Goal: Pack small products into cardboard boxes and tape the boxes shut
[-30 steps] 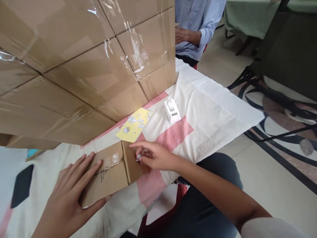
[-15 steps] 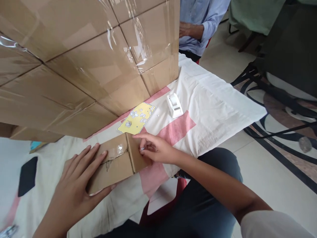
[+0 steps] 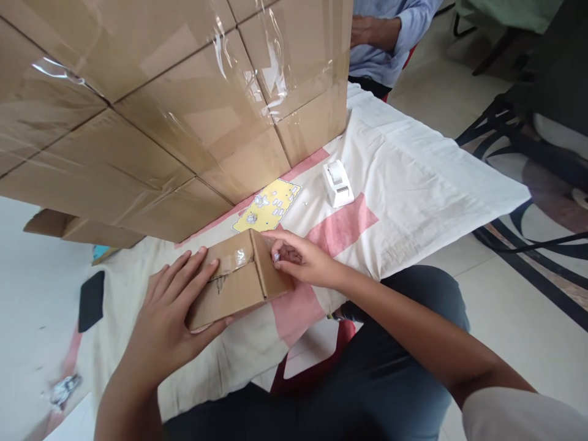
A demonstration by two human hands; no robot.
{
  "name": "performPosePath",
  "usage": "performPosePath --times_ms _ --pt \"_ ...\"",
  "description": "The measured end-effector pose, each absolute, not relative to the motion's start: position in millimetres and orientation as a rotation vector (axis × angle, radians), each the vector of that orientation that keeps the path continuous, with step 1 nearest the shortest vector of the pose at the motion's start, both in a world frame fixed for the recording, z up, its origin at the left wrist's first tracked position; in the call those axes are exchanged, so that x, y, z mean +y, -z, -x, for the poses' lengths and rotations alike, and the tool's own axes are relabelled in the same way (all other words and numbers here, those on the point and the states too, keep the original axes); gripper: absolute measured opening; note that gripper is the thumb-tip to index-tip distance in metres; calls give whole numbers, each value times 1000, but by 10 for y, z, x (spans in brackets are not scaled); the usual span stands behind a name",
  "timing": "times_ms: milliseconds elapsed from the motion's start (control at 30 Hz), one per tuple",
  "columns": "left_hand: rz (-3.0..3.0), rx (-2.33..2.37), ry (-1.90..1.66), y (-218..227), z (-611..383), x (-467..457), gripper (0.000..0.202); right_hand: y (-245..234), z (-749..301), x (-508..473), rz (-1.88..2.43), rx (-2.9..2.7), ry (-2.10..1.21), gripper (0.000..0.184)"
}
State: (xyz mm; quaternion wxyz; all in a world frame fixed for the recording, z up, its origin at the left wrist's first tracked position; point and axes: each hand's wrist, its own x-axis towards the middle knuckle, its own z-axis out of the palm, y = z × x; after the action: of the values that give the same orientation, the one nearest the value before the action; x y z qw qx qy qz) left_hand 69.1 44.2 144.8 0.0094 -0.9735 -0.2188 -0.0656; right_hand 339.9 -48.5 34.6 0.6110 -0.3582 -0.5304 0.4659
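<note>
A small cardboard box point(image 3: 239, 288) with clear tape on top lies on the white and pink cloth point(image 3: 404, 184). My left hand point(image 3: 172, 315) rests flat on its top, fingers stretched out and spread. My right hand point(image 3: 298, 260) is at the box's right end, fingers pinched on a small silvery thing I cannot name, with the forefinger pointing left along the box's top edge. Just behind the box lies a yellow sheet point(image 3: 269, 205) carrying several small white pieces.
A tall wall of taped cardboard cartons point(image 3: 184, 104) stands close behind. A white tape dispenser point(image 3: 337, 182) sits right of the yellow sheet. A black phone point(image 3: 90, 300) lies at the left. Another person in a blue shirt point(image 3: 390, 37) sits behind. Black chair legs stand at the right.
The view has shifted, so everything sits further right and up in the frame. My hands keep their places on the box; the right fingers stay pinched at its end.
</note>
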Motion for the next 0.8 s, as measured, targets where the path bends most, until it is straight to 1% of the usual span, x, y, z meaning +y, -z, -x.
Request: performPosePath --times_ms 167,233,300,433,500,800 --pt "3037 -677 207 -1460 -688 425 88 -346 -3480 -447 955 -1250 -1008 71" --pt "3037 -682 207 -1460 -694 421 87 -358 -3506 -438 974 -1238 -1003 73" --pt "3032 -688 207 -1459 -701 419 87 -376 -3517 -438 957 -1218 -984 67" --pt "3022 -685 210 -1461 -708 413 88 -405 -3505 -456 865 -1188 -965 48" --pt "3026 -683 213 -1464 -710 411 88 -403 -3482 -463 824 -1183 -981 42" --pt "3035 -678 216 -1468 -709 416 90 -312 -3340 -485 840 -1169 -947 31"
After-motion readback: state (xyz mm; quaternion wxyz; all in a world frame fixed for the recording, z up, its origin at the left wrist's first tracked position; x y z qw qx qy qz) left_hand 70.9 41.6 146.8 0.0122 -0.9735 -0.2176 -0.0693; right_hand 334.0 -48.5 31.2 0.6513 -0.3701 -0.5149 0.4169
